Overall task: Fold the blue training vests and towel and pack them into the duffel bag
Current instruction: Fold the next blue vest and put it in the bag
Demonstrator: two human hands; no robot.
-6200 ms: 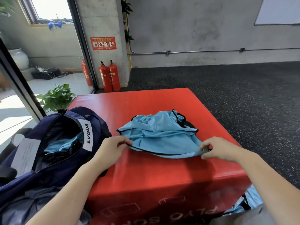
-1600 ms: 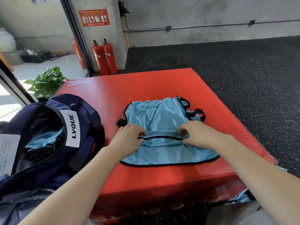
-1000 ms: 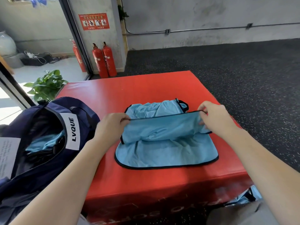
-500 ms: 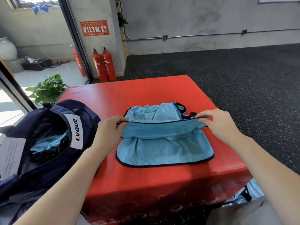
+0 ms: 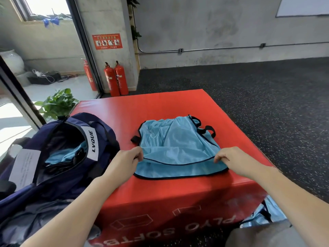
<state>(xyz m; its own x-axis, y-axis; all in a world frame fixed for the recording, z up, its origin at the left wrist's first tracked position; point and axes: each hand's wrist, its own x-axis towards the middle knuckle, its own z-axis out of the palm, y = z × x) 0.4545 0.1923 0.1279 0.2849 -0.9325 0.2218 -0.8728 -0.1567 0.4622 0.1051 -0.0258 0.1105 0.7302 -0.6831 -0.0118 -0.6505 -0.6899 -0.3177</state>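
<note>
both hands down now: left hand (image 5: pixel 128 162) & right hand (image 5: pixel 231 160) pinch the vest (image 5: pixel 175 148) hem, which half a sec ago was lifted higher and now sits low near the front edge. looks like the fold's being laid flat, packing next. vest lies on the red plyo box (image 5: pixel 160 107); duffel bag (image 5: pixel 58 157) open at left w/ blue fabric inside. beyond: dark speckled floor (image 5: pixel 258 90), fire extinguishers (image 5: pixel 115 79), plant (image 5: pixel 57 104).

Light-blue vest (image 5: pixel 175 145), black-trimmed; red box (image 5: pixel 160 107); navy bag (image 5: pixel 71 177).
</note>
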